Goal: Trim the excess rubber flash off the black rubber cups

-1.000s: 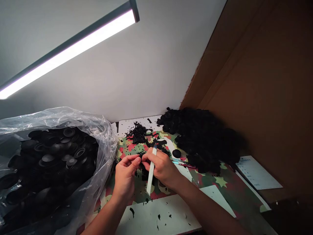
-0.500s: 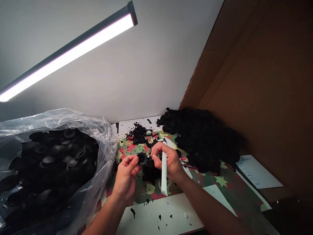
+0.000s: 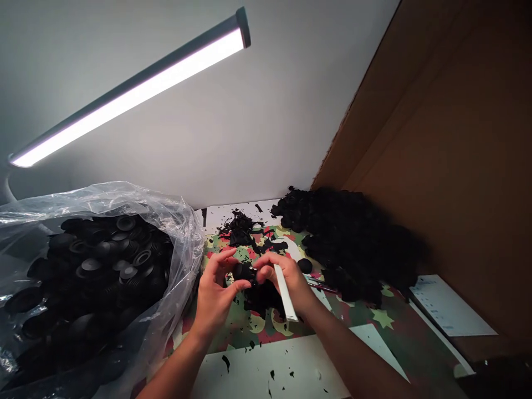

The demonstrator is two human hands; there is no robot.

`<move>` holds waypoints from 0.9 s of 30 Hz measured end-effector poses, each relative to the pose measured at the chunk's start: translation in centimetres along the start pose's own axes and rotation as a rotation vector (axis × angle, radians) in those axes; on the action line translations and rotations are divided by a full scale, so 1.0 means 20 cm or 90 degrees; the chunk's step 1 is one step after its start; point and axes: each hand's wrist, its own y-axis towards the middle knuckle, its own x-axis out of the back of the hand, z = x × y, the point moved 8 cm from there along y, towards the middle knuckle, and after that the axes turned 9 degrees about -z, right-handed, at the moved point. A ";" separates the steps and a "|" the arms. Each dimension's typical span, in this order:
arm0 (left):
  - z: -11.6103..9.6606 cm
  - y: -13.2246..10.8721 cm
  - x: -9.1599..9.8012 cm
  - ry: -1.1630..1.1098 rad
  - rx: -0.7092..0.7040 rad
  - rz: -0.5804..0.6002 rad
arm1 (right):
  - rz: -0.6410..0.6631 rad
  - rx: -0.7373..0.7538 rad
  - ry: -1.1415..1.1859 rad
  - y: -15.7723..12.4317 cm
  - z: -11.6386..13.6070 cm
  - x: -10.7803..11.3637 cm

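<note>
A small round black part (image 3: 243, 271) sits between the fingers and thumb of my left hand (image 3: 216, 288). My right hand (image 3: 288, 277) is closed around a flat whitish stick-like tool (image 3: 285, 293), whose near end points down toward me. Its fingertips are at the right side of the black part, and the tool's far end is hidden by the hand. Beneath both hands lie dark scraps (image 3: 264, 299) on a camouflage-patterned cloth (image 3: 344, 324) with star shapes.
At left, a clear plastic bag (image 3: 189, 221) holds several black ribbed parts (image 3: 91, 266). A large black heap (image 3: 353, 238) lies at right beside cardboard (image 3: 449, 166). A white card (image 3: 453, 305), a lit lamp (image 3: 137, 91) and shredded black bits (image 3: 239, 227) are also in view.
The black part has turned, so its ring opening no longer faces the camera. My left fingers have spread around it. The tool has tilted, and the view has shifted slightly.
</note>
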 end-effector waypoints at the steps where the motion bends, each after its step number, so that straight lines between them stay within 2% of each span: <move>1: -0.02 -0.01 0.00 0.036 -0.032 -0.004 | 0.017 -0.031 0.037 -0.01 -0.02 -0.03; 4: -0.05 -0.03 0.00 0.088 -0.095 -0.005 | 0.061 -0.105 0.122 -0.03 -0.04 -0.10; 7: -0.07 -0.05 -0.01 0.077 -0.143 0.008 | 0.061 -0.159 0.208 -0.03 -0.05 -0.12; 9: -0.11 -0.07 0.03 0.060 -0.230 -0.034 | 0.038 -0.183 0.254 -0.03 -0.06 -0.11; 11: -0.17 -0.09 0.06 0.097 -0.362 -0.087 | 0.023 -0.200 0.287 -0.02 -0.07 -0.09; 12: -0.19 -0.11 0.04 0.147 -0.424 -0.066 | 0.016 -0.206 0.297 -0.02 -0.08 -0.09; 13: -0.20 -0.13 0.00 0.207 -0.469 -0.011 | 0.006 -0.209 0.303 -0.02 -0.09 -0.08; 15: -0.18 -0.15 -0.09 0.313 -0.506 0.124 | -0.020 -0.206 0.297 -0.01 -0.10 -0.06; 16: -0.17 -0.15 -0.11 0.338 -0.510 0.157 | -0.030 -0.200 0.283 -0.01 -0.10 -0.05; 18: -0.18 -0.14 -0.10 0.324 -0.501 0.134 | -0.033 -0.184 0.240 0.00 -0.08 -0.05; 20: -0.18 -0.12 -0.08 0.266 -0.440 0.112 | -0.025 -0.162 0.192 -0.01 -0.06 -0.05; 21: -0.15 -0.10 -0.07 0.227 -0.371 0.115 | -0.031 -0.145 0.170 -0.01 -0.04 -0.05; 25: 0.05 -0.03 -0.04 -0.032 0.042 0.088 | -0.149 -0.013 0.068 -0.02 0.05 0.03; 27: 0.12 -0.03 -0.06 -0.172 0.193 0.076 | -0.223 0.079 0.019 -0.03 0.12 0.08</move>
